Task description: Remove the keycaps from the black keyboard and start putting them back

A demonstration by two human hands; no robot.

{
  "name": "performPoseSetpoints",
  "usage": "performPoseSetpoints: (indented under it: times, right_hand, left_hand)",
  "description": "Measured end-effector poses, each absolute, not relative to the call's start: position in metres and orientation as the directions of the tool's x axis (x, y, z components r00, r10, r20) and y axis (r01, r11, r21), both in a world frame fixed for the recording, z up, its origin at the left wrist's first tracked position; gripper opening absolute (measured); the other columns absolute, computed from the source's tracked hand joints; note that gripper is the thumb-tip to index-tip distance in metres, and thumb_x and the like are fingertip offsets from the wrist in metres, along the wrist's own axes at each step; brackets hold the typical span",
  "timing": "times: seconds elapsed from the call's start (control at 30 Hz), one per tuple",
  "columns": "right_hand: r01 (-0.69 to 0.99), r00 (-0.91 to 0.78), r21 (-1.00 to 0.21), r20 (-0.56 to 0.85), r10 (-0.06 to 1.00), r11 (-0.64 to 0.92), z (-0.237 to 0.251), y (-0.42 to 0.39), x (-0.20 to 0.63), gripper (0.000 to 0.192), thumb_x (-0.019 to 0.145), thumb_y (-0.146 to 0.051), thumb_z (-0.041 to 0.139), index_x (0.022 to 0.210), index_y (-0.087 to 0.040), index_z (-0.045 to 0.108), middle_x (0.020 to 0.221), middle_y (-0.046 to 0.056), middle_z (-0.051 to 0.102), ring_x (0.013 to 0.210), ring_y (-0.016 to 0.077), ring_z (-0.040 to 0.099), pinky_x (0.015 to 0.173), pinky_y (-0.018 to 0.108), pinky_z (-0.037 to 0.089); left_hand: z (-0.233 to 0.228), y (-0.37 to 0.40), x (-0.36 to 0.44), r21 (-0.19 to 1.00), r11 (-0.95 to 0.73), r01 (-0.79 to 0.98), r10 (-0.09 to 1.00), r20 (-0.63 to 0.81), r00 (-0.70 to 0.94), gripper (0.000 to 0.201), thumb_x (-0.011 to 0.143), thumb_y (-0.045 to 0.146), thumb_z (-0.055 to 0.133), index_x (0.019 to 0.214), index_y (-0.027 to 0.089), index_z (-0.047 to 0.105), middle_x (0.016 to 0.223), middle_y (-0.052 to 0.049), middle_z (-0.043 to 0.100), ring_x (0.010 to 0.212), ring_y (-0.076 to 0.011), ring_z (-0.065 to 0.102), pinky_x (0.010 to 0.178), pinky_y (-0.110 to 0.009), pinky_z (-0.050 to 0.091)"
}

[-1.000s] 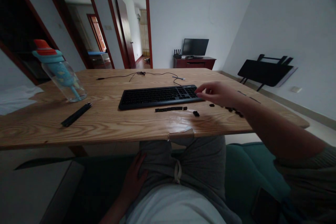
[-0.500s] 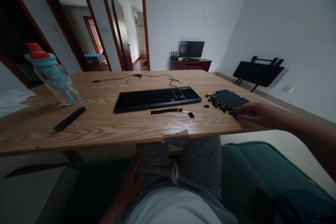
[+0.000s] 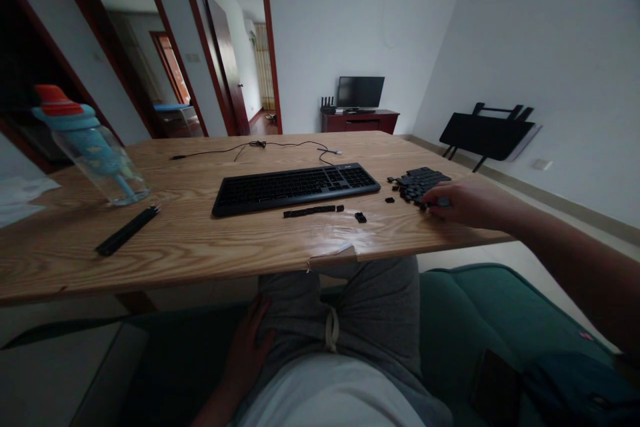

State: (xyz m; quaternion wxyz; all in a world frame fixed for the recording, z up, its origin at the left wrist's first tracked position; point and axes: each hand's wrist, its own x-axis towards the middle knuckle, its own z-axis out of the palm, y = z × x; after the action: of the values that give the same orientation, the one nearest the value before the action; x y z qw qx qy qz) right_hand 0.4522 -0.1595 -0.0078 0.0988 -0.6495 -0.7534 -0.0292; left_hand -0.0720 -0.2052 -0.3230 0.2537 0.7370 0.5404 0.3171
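Table (image 3: 200,240): keyboard (image 3: 295,187) left of keycaps (image 3: 417,183); right-hand fingers (image 3: 440,203) grip unclear.

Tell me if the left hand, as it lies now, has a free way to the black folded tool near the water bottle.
Probably not directly: the left hand rests on the thigh beneath the wooden table, whose top separates it from the black folded tool.
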Motion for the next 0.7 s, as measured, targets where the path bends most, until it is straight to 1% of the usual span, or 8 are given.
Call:
performPoseSetpoints:
  times: [0.1, 0.17, 0.23, 0.33, 0.47, 0.6, 0.7]
  right_hand:
    - [0.984, -0.169, -0.030, 0.105, 0.980, 0.173, -0.009, -0.154, 0.444, 0.024, 0.082, -0.025, 0.061, 0.095, -0.023, 0.080, 0.107, 0.012, 0.074, 0.082, 0.0219, 0.064, 0.072, 0.034, 0.045]
    - [0.987, -0.158, -0.022, 0.104, 0.982, 0.161, -0.007, -0.154, 0.440, 0.020, 0.081, -0.025, 0.063, 0.092, -0.022, 0.080, 0.104, 0.012, 0.074, 0.078, 0.0213, 0.063, 0.070, 0.034, 0.044]
    - [0.986, -0.159, -0.040, 0.117, 0.980, 0.164, -0.006, -0.154, 0.436, 0.020, 0.082, -0.029, 0.064, 0.093, -0.022, 0.079, 0.103, 0.012, 0.075, 0.076, 0.0209, 0.062, 0.067, 0.034, 0.044]
    - [0.973, -0.193, -0.106, 0.119, 0.974, 0.206, -0.009, -0.154, 0.429, 0.023, 0.085, -0.035, 0.061, 0.096, -0.024, 0.078, 0.097, 0.009, 0.075, 0.075, 0.0199, 0.062, 0.067, 0.032, 0.044]
    - [0.949, -0.251, -0.175, 0.092, 0.964, 0.263, -0.016, -0.152, 0.413, 0.023, 0.084, -0.036, 0.059, 0.097, -0.025, 0.075, 0.091, 0.005, 0.074, 0.073, 0.0174, 0.063, 0.067, 0.029, 0.045]
    - [0.952, -0.233, -0.186, 0.081, 0.969, 0.244, -0.019, -0.152, 0.405, 0.025, 0.083, -0.038, 0.061, 0.101, -0.026, 0.074, 0.080, 0.003, 0.070, 0.063, 0.0148, 0.058, 0.059, 0.027, 0.040]
    - [0.955, -0.221, -0.184, 0.077, 0.972, 0.232, -0.016, -0.154, 0.405, 0.027, 0.083, -0.040, 0.062, 0.102, -0.025, 0.072, 0.080, 0.002, 0.068, 0.062, 0.0146, 0.057, 0.058, 0.027, 0.039]
  left_hand:
    - [-0.323, -0.205, -0.072, 0.712, -0.282, 0.643, 0.959, 0.194, 0.206, 0.054, 0.097, 0.034, 0.049, 0.150, 0.024, 0.048, 0.161, -0.011, 0.039, 0.147, -0.0289, 0.038, 0.121, -0.055, 0.031]
    - [-0.323, -0.205, -0.072, 0.711, -0.288, 0.641, 0.957, 0.203, 0.205, 0.054, 0.096, 0.034, 0.051, 0.150, 0.024, 0.049, 0.160, -0.011, 0.040, 0.147, -0.0294, 0.039, 0.121, -0.055, 0.031]
    - [-0.323, -0.205, -0.072, 0.711, -0.294, 0.638, 0.956, 0.210, 0.206, 0.054, 0.096, 0.034, 0.051, 0.150, 0.024, 0.049, 0.160, -0.012, 0.040, 0.147, -0.0297, 0.039, 0.120, -0.055, 0.032]
    - [-0.324, -0.205, -0.071, 0.715, -0.287, 0.637, 0.958, 0.213, 0.192, 0.054, 0.097, 0.035, 0.050, 0.149, 0.024, 0.049, 0.160, -0.011, 0.040, 0.147, -0.0296, 0.039, 0.121, -0.055, 0.031]
    - [-0.324, -0.205, -0.071, 0.725, -0.279, 0.629, 0.960, 0.203, 0.192, 0.054, 0.096, 0.036, 0.050, 0.149, 0.025, 0.050, 0.159, -0.011, 0.042, 0.146, -0.0293, 0.040, 0.121, -0.055, 0.031]
    - [-0.322, -0.206, -0.071, 0.739, -0.274, 0.615, 0.962, 0.200, 0.188, 0.056, 0.095, 0.034, 0.052, 0.150, 0.027, 0.049, 0.160, -0.009, 0.041, 0.147, -0.0283, 0.039, 0.121, -0.055, 0.031]
    - [-0.321, -0.206, -0.071, 0.740, -0.273, 0.615, 0.962, 0.197, 0.190, 0.056, 0.094, 0.034, 0.053, 0.150, 0.026, 0.049, 0.160, -0.010, 0.041, 0.147, -0.0288, 0.039, 0.121, -0.056, 0.030]
